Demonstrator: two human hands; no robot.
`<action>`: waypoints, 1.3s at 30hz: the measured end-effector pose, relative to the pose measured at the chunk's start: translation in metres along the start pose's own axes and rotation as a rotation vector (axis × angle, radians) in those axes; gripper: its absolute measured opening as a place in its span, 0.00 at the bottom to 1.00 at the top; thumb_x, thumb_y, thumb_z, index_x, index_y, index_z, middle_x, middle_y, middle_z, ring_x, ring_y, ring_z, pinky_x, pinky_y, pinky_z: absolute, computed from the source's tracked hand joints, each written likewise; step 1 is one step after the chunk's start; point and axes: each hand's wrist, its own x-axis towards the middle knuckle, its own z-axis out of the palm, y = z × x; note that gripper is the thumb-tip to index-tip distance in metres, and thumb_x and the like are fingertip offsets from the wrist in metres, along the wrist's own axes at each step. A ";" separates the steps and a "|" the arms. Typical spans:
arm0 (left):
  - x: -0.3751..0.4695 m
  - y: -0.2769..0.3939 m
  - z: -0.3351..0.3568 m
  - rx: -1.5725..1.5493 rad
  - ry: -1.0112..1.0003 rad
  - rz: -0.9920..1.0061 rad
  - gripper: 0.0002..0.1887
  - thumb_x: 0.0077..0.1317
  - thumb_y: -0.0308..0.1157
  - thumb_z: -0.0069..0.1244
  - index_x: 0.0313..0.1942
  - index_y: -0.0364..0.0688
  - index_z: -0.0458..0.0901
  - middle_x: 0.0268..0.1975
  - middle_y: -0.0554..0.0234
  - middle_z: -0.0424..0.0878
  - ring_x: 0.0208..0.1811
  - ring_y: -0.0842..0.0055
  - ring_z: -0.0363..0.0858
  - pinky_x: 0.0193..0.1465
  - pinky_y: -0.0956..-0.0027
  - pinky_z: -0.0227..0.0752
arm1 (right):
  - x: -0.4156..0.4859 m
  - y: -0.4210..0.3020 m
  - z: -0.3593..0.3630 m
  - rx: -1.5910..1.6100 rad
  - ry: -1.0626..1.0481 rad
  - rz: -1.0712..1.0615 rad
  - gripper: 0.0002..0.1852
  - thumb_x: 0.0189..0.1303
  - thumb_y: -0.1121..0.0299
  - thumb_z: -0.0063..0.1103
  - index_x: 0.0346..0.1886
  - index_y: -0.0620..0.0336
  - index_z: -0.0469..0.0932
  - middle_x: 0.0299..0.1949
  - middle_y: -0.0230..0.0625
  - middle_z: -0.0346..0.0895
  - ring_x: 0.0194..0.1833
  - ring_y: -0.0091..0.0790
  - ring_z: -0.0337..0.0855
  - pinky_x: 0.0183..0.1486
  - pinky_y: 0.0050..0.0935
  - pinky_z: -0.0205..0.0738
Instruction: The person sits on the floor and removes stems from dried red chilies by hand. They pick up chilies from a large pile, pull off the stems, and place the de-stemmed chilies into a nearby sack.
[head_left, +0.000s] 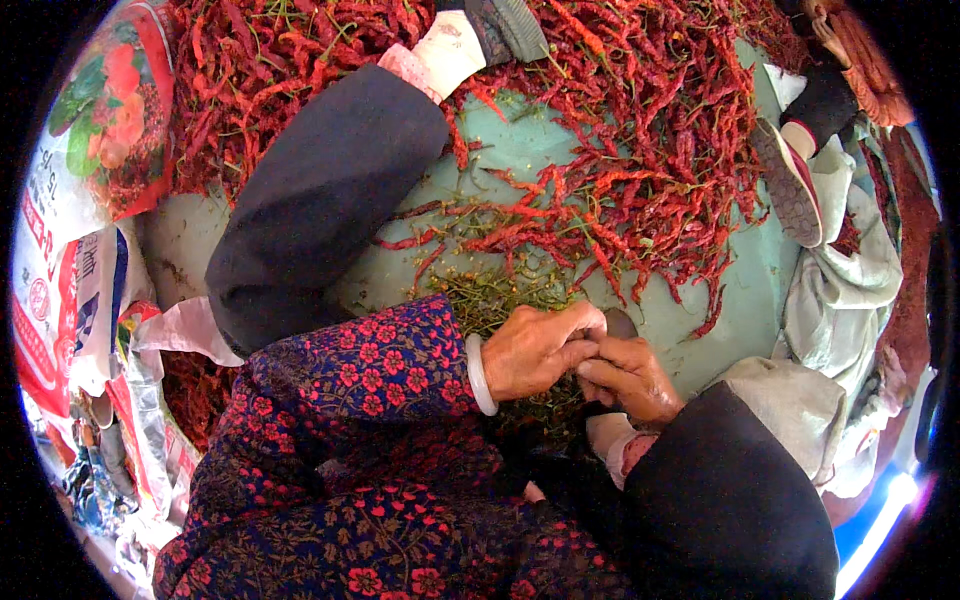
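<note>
My left hand (536, 351), with a white bangle at its wrist, meets my right hand (634, 376) at the fingertips. The fingers of both hands are bent and pressed together. Whatever may be between them is hidden. Beneath and behind the hands lies a heap of thin green stems (495, 296). Just beyond it, red dried chilli peppers (600, 202) are strewn over a pale green sheet (517, 135). A dark rounded thing (621, 324) shows behind my right hand; I cannot tell what it is.
My bent left leg (322, 187) reaches across the chillies at left. Printed woven sacks (45, 300) stand at far left. Another person's shoe (787, 180) and hand (829, 41) are at upper right, above crumpled pale cloth (840, 270). My right knee (735, 480) is at lower right.
</note>
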 end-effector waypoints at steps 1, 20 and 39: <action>-0.001 0.003 0.003 -0.084 0.019 -0.053 0.08 0.59 0.26 0.50 0.38 0.39 0.70 0.26 0.57 0.78 0.28 0.72 0.79 0.30 0.69 0.70 | 0.000 0.000 0.001 -0.029 0.040 -0.038 0.09 0.60 0.67 0.51 0.35 0.63 0.75 0.18 0.31 0.68 0.20 0.21 0.68 0.23 0.25 0.63; 0.013 -0.017 -0.003 0.406 -0.459 0.396 0.17 0.50 0.29 0.49 0.42 0.41 0.70 0.31 0.56 0.73 0.32 0.58 0.75 0.33 0.58 0.71 | 0.017 0.007 -0.003 0.690 0.569 0.005 0.05 0.58 0.71 0.51 0.28 0.57 0.68 0.17 0.23 0.61 0.15 0.17 0.56 0.16 0.18 0.46; 0.110 -0.032 -0.103 0.933 0.052 0.172 0.09 0.52 0.33 0.49 0.23 0.35 0.76 0.23 0.46 0.76 0.28 0.52 0.77 0.31 0.56 0.70 | 0.002 0.005 -0.009 0.859 0.428 -0.002 0.04 0.57 0.74 0.53 0.31 0.55 0.68 0.16 0.20 0.56 0.13 0.14 0.51 0.14 0.16 0.41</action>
